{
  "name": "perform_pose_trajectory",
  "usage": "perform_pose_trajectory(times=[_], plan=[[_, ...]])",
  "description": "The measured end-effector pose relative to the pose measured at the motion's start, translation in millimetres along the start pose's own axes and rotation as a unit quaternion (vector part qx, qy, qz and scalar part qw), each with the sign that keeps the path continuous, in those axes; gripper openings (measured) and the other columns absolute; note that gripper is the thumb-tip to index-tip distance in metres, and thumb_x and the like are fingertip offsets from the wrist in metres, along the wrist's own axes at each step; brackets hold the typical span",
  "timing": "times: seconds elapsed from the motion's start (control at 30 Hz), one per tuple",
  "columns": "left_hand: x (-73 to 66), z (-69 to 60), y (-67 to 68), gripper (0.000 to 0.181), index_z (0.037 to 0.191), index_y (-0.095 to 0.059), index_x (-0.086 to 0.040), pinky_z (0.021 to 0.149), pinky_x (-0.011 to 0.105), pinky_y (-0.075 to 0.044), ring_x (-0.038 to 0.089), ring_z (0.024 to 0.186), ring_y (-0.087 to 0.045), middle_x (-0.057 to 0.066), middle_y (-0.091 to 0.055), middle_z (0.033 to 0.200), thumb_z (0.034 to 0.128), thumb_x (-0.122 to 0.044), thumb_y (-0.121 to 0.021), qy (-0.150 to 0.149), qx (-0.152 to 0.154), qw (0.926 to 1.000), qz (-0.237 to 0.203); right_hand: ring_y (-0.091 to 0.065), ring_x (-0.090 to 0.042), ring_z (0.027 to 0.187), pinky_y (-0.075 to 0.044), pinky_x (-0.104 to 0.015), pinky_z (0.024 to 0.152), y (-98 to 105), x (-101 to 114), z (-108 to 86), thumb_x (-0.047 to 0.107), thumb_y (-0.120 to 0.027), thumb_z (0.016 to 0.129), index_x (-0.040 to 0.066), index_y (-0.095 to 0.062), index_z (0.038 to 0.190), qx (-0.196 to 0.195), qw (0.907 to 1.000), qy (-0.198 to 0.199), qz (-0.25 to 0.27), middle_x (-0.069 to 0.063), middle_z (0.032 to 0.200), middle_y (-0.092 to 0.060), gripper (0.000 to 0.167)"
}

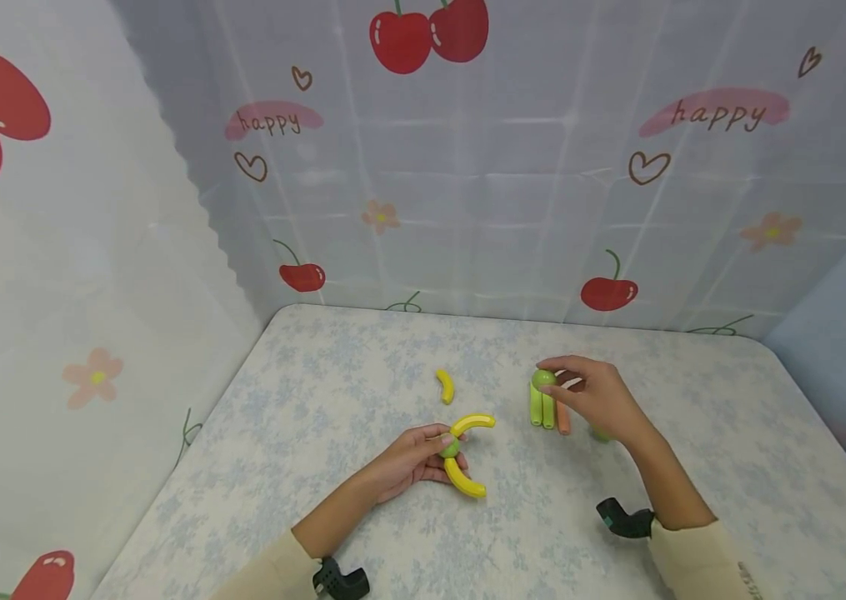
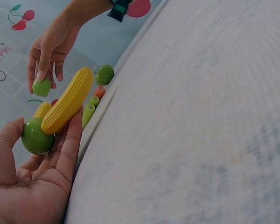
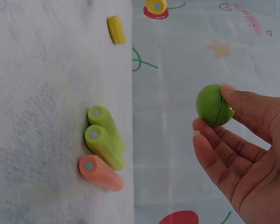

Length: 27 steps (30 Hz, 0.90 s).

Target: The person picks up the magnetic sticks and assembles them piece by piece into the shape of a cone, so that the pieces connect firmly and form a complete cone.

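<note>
Two groups, left and right, over one table (image 1: 302, 375)

The left hand (image 1: 407, 460) holds a first ball (image 1: 450, 447); a far arc (image 1: 475, 421) adjoins it behind, a near arc (image 1: 465, 482) before. Behind this hand, a loose arc (image 1: 445, 387) lies on the table.

Farther right, a left rod (image 1: 536, 408), a middle rod (image 1: 548, 412) and a right rod (image 1: 563, 420) lie side by side. The right hand (image 1: 603, 396) holds a second ball (image 1: 543, 380) above the table. Right of the rods sits a third ball (image 1: 600, 435), partly hidden by that hand. Behind the table hangs a curtain (image 1: 468, 233).
</note>
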<state>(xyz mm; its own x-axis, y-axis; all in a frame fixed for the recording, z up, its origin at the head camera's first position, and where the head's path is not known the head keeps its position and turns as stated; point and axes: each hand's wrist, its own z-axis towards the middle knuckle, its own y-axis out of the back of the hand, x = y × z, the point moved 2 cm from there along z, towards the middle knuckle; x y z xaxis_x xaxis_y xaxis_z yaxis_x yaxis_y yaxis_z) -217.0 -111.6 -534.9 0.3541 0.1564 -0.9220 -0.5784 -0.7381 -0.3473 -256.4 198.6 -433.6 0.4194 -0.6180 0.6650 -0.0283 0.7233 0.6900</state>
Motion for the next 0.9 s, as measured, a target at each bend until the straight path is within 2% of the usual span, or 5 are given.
perform_pose_trajectory(times=[0.17, 0.27, 0.4, 0.67, 0.9], plan=[[0.3, 0.3, 0.2, 0.049, 0.145, -0.048, 0.004, 0.092, 0.04, -0.057, 0.024, 0.103, -0.071, 0.011, -0.072, 0.109, 0.1087, -0.028, -0.051, 0.001, -0.002, 1.0, -0.001, -0.068, -0.022, 0.09, -0.059, -0.029, 0.072, -15.3, 9.2, -0.5, 0.008, -0.08, 0.088, 0.008, -0.073, 0.121, 0.017, 0.9996, -0.002, 0.022, -0.007, 0.11, -0.073, 0.034], [0.2, 0.4, 0.1, 0.048, 0.145, -0.048, 0.004, 0.092, 0.04, -0.057, 0.024, 0.103, -0.071, 0.011, -0.072, 0.109, 0.1089, -0.028, -0.051, 0.0, -0.002, 1.0, -0.001, -0.068, -0.021, 0.089, -0.058, -0.027, 0.07, -23.3, 14.2, -1.1, 0.008, -0.08, 0.088, 0.008, -0.073, 0.121, 0.029, 0.999, 0.012, 0.031, -0.006, 0.109, -0.073, 0.033], [-0.4, 0.0, -0.1, 0.047, 0.145, -0.048, 0.004, 0.092, 0.04, -0.057, 0.023, 0.103, -0.071, 0.011, -0.072, 0.109, 0.109, -0.027, -0.051, 0.0, -0.002, 1.0, -0.002, -0.068, -0.018, 0.09, -0.058, -0.026, 0.074, -34.0, 19.6, -1.2, 0.008, -0.08, 0.088, 0.009, -0.073, 0.12, 0.043, 0.9981, 0.031, 0.03, -0.004, 0.112, -0.073, 0.032], [-0.4, 0.0, 0.5, 0.047, 0.145, -0.047, 0.005, 0.091, 0.038, -0.058, 0.023, 0.103, -0.071, 0.011, -0.073, 0.109, 0.1096, -0.026, -0.049, 0.0, 0.004, 1.0, -0.002, -0.068, -0.018, 0.092, -0.059, -0.031, 0.077, -50.1, 26.9, -2.0, 0.01, -0.08, 0.089, 0.009, -0.073, 0.12, 0.073, 0.9959, 0.029, 0.044, -0.003, 0.113, -0.073, 0.032], [-0.2, -0.2, 0.2, 0.045, 0.143, -0.045, 0.005, 0.089, 0.037, -0.058, 0.023, 0.101, -0.072, 0.01, -0.074, 0.107, 0.1096, -0.024, -0.049, -0.004, 0.009, 0.9999, -0.003, -0.07, -0.018, 0.093, -0.058, -0.027, 0.076, -56.3, 29.5, -3.6, 0.011, -0.08, 0.089, 0.009, -0.073, 0.12, 0.082, 0.9944, 0.046, 0.049, -0.003, 0.114, -0.074, 0.032]])
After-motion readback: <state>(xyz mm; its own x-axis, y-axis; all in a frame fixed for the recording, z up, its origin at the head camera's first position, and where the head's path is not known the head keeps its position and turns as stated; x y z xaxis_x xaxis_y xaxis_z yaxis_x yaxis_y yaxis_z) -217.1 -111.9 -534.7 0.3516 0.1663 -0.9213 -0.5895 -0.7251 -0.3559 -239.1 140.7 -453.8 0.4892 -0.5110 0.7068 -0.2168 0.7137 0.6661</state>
